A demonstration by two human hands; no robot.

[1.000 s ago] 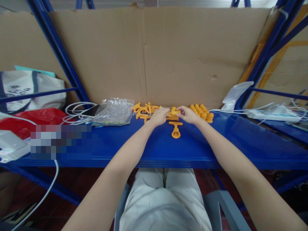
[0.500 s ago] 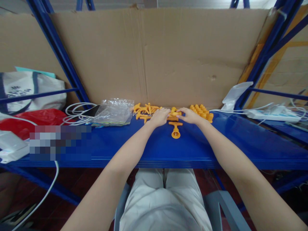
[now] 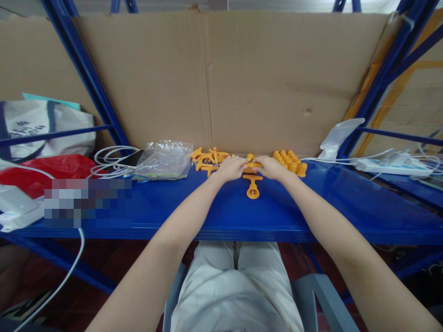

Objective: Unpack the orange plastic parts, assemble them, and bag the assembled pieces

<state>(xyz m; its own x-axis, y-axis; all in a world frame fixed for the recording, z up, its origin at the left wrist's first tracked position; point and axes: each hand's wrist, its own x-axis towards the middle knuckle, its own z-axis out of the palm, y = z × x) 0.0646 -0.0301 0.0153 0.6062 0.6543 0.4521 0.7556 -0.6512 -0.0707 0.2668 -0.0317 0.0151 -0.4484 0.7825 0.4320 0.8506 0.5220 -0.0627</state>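
Observation:
My left hand [image 3: 231,168] and my right hand [image 3: 272,168] meet near the back of the blue shelf, fingers closed around an orange plastic T-shaped handle [image 3: 254,165]. Fingertips hide part of that piece. Just in front of them lies another orange piece [image 3: 253,186], with a T-shaped bar at its far end and a round cup facing me. Behind the held handle a small rounded orange part [image 3: 249,157] shows. Loose orange T-shaped handles [image 3: 207,156] are heaped beside my left hand. Several orange cup-shaped parts [image 3: 289,161] stand grouped beyond my right hand.
A clear plastic bag [image 3: 166,161] and coiled white cable [image 3: 107,161] lie at the left, near a red bag [image 3: 65,168]. Cardboard [image 3: 259,83] walls the back. A white power strip [image 3: 394,165] is at the right. Blue uprights [image 3: 86,78] frame the shelf.
My right hand has moved slightly left, closer to my left hand, and its fingers now cover more of the handle's right side. The orange piece in front has stayed put.

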